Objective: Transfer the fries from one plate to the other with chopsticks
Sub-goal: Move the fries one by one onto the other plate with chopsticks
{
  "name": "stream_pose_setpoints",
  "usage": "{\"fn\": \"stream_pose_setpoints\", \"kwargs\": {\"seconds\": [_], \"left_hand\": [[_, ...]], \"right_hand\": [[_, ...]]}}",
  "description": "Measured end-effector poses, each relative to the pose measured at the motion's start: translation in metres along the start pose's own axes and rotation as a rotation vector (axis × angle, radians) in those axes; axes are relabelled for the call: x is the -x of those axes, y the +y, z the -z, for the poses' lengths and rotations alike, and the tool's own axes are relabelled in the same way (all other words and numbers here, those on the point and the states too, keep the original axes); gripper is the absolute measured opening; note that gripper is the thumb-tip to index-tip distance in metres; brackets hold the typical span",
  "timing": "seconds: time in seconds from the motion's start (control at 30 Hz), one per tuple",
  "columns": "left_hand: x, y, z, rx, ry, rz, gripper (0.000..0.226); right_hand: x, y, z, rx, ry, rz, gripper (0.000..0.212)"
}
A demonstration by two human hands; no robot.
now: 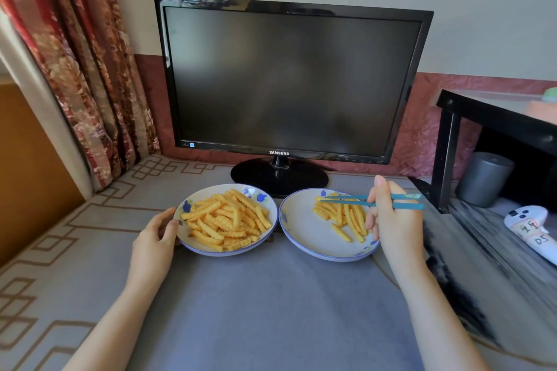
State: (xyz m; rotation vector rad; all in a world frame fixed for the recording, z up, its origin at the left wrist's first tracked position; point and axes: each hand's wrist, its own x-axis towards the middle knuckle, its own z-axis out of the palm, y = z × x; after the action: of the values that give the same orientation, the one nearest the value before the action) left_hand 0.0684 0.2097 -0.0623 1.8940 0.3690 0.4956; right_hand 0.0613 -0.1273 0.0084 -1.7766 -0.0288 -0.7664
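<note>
Fries (346,217): thin scatter directly below and just nearer than the chopsticks (346,202), lying on the right plate (301,229). Right hand (391,220) gripping both teal sticks, fingers (372,217) curled round the shafts, one finger raised. Tips narrowly apart over the far fries; contact with a fry not resolvable. Beyond the tips, away from the fingers: left plate (187,206), rims almost touching, carrying the big heap (226,220). Left hand (153,235) curled on that plate's outer rim, steadying it. Behind both plates, dark monitor (286,81).

Judgement: probably mid-cycle at the sparse plate, either releasing or about to reach for the heap. Direction of transfer not certain from plate contents alone.

For the step:
- Open tips only once low over bare plate, to avoid bounce-out.
- On a pick, take one crinkle fry near its middle, across the ridges, with a light squeeze; likely to snap under a hard pinch.
- Hold sticks level across the gap between rims.
- Steady the far rim with the left hand throughout.
</note>
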Motion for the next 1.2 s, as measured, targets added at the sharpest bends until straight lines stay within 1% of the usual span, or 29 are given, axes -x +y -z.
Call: {"fn": "stream_pose_setpoints", "kwargs": {"seconds": [0.47,0.67,0.8,0.97,1.07,1.2], "left_hand": [[0.001,0.0,0.0,0.014,-0.006,-0.005,0.029],[0.001,0.001,0.0,0.002,-0.002,-0.006,0.03],[0.001,0.001,0.0,0.014,-0.008,-0.005,0.029],[0.0,0.0,0.0,0.006,-0.001,-0.006,0.03],[0.001,0.001,0.0,0.001,0.002,-0.009,0.031],[0.003,0.004,-0.001,-0.002,0.007,-0.02,0.031]], "right_hand": [[0.0,-0.002,-0.001,-0.011,0.034,-0.009,0.043],[0.003,-0.005,-0.005,-0.091,0.108,-0.045,0.044],[0.006,-0.012,-0.005,-0.209,0.155,-0.055,0.042],[0.017,-0.022,-0.018,-0.368,0.086,-0.131,0.039],[0.027,-0.022,-0.033,-0.373,0.006,-0.16,0.039],[0.038,-0.024,-0.047,-0.365,-0.072,-0.141,0.04]]}}
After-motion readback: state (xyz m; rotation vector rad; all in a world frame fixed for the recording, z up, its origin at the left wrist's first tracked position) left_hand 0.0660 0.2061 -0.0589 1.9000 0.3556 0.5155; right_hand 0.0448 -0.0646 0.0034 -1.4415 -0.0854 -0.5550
